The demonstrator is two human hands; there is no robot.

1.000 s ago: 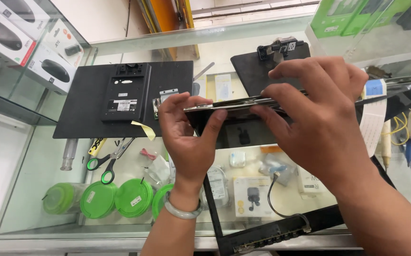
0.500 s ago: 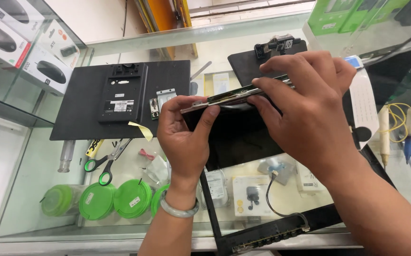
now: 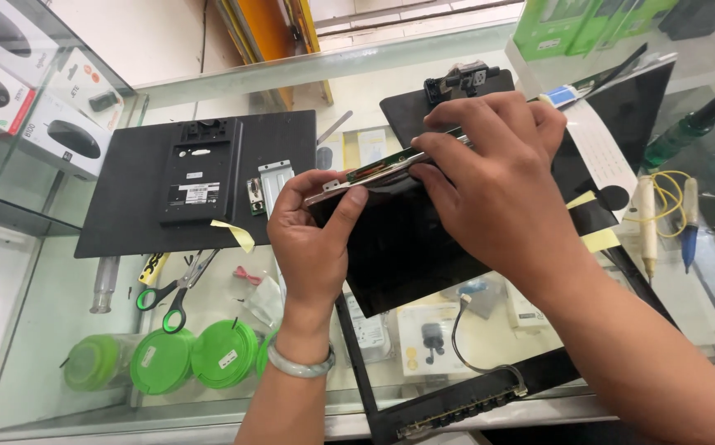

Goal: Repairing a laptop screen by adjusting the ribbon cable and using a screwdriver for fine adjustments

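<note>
now both hands (image 3: 407, 206) hold the dark panel (image 3: 407, 239) tilted, long edge left-right.

Both hands raised and close together — left hand (image 3: 312, 227) pinching thumb-up, right hand (image 3: 489, 181) arched over, fingers curled

A glass display counter (image 3: 60, 313) fills the view, framed in pale metal along its near edge. Through the glass top a lower shelf is seen, on which green-lidded round containers (image 3: 192, 354) are stood in a row beside small packaged goods (image 3: 431, 338). On the left, a glass cabinet (image 3: 11, 189) is stocked with white boxes (image 3: 60, 136). A pale wall (image 3: 151, 33) is seen behind the counter, with orange boards (image 3: 267, 25) leaned against it. Green boxes (image 3: 580, 25) are stacked at the upper right. The scene is evenly lit by soft daylight.
</note>
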